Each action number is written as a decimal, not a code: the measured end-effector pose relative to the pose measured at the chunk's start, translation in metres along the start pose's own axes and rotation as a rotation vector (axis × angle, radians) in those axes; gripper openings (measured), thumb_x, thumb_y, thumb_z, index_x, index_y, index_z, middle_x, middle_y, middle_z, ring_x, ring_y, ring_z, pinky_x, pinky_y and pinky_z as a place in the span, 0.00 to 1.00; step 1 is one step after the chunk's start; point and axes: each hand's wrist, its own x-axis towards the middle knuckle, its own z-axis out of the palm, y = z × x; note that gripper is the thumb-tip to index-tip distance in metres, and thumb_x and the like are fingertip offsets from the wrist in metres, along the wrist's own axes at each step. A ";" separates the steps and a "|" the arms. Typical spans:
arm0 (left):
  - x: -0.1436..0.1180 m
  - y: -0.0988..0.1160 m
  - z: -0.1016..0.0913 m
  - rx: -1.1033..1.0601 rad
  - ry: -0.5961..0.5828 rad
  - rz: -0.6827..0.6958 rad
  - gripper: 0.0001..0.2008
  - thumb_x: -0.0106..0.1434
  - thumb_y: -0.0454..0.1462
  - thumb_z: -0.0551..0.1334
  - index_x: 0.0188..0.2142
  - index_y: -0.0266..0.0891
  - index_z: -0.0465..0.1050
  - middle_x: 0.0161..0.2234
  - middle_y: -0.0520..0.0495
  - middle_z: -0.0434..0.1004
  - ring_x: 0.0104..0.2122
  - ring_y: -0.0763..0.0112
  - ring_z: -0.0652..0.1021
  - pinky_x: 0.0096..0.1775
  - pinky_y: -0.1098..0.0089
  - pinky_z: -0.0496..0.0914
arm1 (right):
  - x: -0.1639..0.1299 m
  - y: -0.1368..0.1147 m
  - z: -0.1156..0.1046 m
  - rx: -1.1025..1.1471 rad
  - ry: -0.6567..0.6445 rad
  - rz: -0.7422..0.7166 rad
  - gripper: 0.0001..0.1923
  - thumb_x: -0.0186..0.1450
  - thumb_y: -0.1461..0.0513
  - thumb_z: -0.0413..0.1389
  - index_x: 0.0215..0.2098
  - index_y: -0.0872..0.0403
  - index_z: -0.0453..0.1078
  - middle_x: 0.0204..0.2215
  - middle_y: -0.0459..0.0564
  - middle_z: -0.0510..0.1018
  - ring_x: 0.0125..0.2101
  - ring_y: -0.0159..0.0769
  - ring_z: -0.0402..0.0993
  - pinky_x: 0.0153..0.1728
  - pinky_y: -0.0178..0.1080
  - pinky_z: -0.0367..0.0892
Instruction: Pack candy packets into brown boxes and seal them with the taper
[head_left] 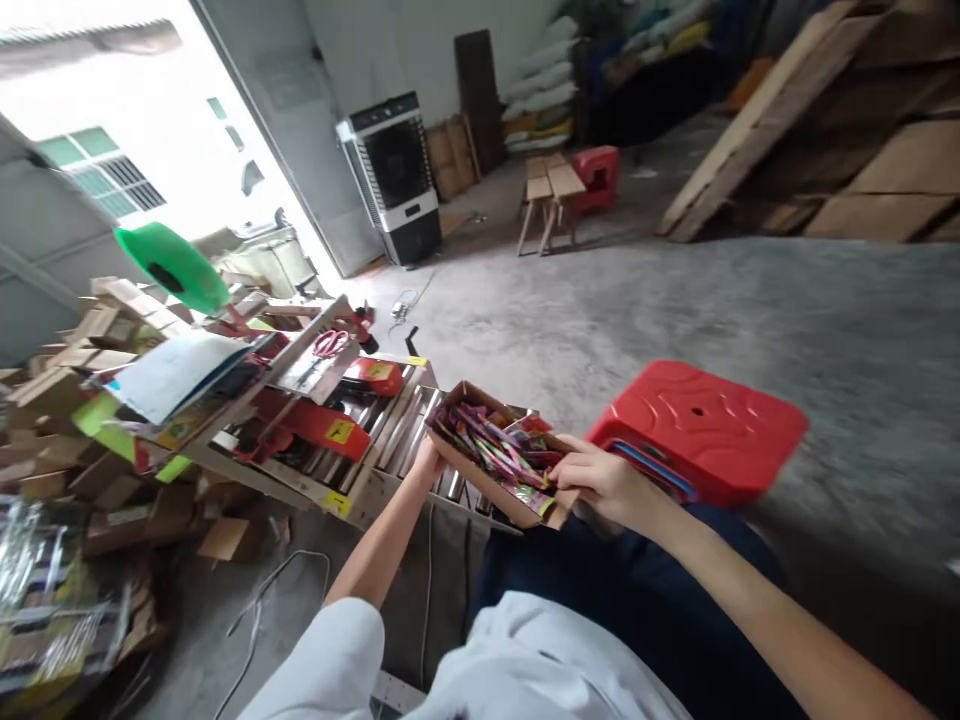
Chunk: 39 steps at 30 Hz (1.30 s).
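Note:
An open cardboard box [480,474] rests tilted over the near end of a roller conveyor [395,428]. Colourful, mostly pink and purple slim packets [499,445] fill it in a loose heap. My left hand [429,458] grips the box at its left end, the fingers partly hidden behind the wall. At the right end, my right hand [589,475] is closed over the edge by a flap, its fingertips beside the packets. Whether those fingers also pinch a packet, I cannot tell.
A carton-sealing machine [322,425] with red parts straddles the conveyor, with red-handled scissors [330,344] on top. Red stacked stools [697,425] stand close on my right. Flattened and folded cartons [105,400] pile up at left. An air cooler [394,175] stands by the doorway.

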 end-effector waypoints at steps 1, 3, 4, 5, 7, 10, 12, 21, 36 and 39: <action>-0.001 0.014 -0.015 0.016 0.026 0.068 0.16 0.39 0.38 0.74 0.28 0.39 0.75 0.27 0.49 0.80 0.35 0.62 0.80 0.43 0.66 0.73 | 0.021 0.017 0.012 0.032 -0.056 -0.025 0.15 0.67 0.70 0.51 0.27 0.50 0.75 0.31 0.48 0.81 0.53 0.42 0.75 0.58 0.49 0.71; -0.002 0.040 -0.037 0.050 0.051 0.166 0.18 0.38 0.40 0.76 0.29 0.38 0.77 0.30 0.47 0.81 0.36 0.63 0.79 0.42 0.68 0.72 | 0.052 0.042 0.032 0.060 -0.157 -0.064 0.15 0.65 0.72 0.51 0.26 0.51 0.73 0.29 0.49 0.79 0.55 0.43 0.74 0.54 0.47 0.73; -0.002 0.052 -0.044 0.063 0.048 0.194 0.19 0.39 0.41 0.76 0.31 0.37 0.78 0.32 0.46 0.82 0.36 0.63 0.79 0.42 0.69 0.72 | 0.062 0.050 0.039 0.057 -0.189 -0.077 0.15 0.64 0.72 0.51 0.25 0.51 0.73 0.29 0.49 0.79 0.55 0.43 0.73 0.53 0.46 0.74; -0.002 0.063 -0.049 0.071 0.042 0.210 0.20 0.41 0.43 0.77 0.33 0.37 0.79 0.34 0.45 0.82 0.37 0.63 0.79 0.43 0.68 0.72 | 0.067 0.055 0.044 0.043 -0.205 -0.085 0.15 0.63 0.72 0.51 0.26 0.51 0.72 0.30 0.49 0.79 0.55 0.43 0.73 0.53 0.47 0.73; -0.001 0.078 -0.056 0.118 0.010 0.225 0.23 0.45 0.47 0.76 0.37 0.35 0.81 0.39 0.43 0.83 0.39 0.62 0.80 0.44 0.68 0.71 | 0.065 0.057 0.047 -0.003 -0.153 -0.066 0.13 0.63 0.72 0.51 0.28 0.51 0.72 0.36 0.50 0.80 0.57 0.45 0.71 0.57 0.53 0.70; 0.001 0.089 -0.062 0.251 -0.072 0.242 0.25 0.51 0.49 0.73 0.44 0.36 0.81 0.43 0.41 0.82 0.41 0.61 0.79 0.45 0.67 0.70 | 0.046 0.046 0.044 -0.024 0.069 0.071 0.09 0.63 0.68 0.52 0.37 0.50 0.72 0.55 0.55 0.74 0.64 0.49 0.63 0.62 0.59 0.63; 0.003 0.092 -0.065 0.318 -0.117 0.254 0.24 0.53 0.49 0.73 0.45 0.37 0.80 0.43 0.43 0.82 0.40 0.64 0.79 0.44 0.68 0.70 | 0.039 0.036 0.047 -0.005 0.186 0.191 0.14 0.66 0.63 0.53 0.49 0.50 0.69 0.66 0.58 0.62 0.67 0.50 0.56 0.62 0.57 0.63; 0.001 0.121 -0.049 0.656 -0.416 0.109 0.28 0.49 0.48 0.76 0.43 0.35 0.73 0.27 0.53 0.72 0.27 0.77 0.71 0.31 0.74 0.64 | 0.123 0.023 0.135 -0.348 -0.170 0.256 0.34 0.64 0.52 0.60 0.64 0.61 0.66 0.71 0.64 0.47 0.71 0.59 0.39 0.69 0.58 0.45; 0.002 0.136 -0.026 1.334 -0.546 -0.033 0.27 0.48 0.52 0.74 0.42 0.36 0.80 0.35 0.48 0.80 0.36 0.64 0.77 0.40 0.69 0.69 | 0.123 0.052 0.105 0.860 -0.126 0.311 0.23 0.67 0.55 0.51 0.57 0.49 0.73 0.60 0.51 0.73 0.63 0.45 0.65 0.65 0.51 0.60; 0.010 0.124 -0.026 1.584 -0.316 0.091 0.24 0.52 0.52 0.70 0.39 0.34 0.78 0.36 0.45 0.78 0.39 0.60 0.76 0.41 0.67 0.68 | 0.122 0.046 0.079 0.715 0.165 0.372 0.17 0.68 0.55 0.52 0.50 0.50 0.77 0.51 0.50 0.80 0.55 0.43 0.74 0.60 0.49 0.66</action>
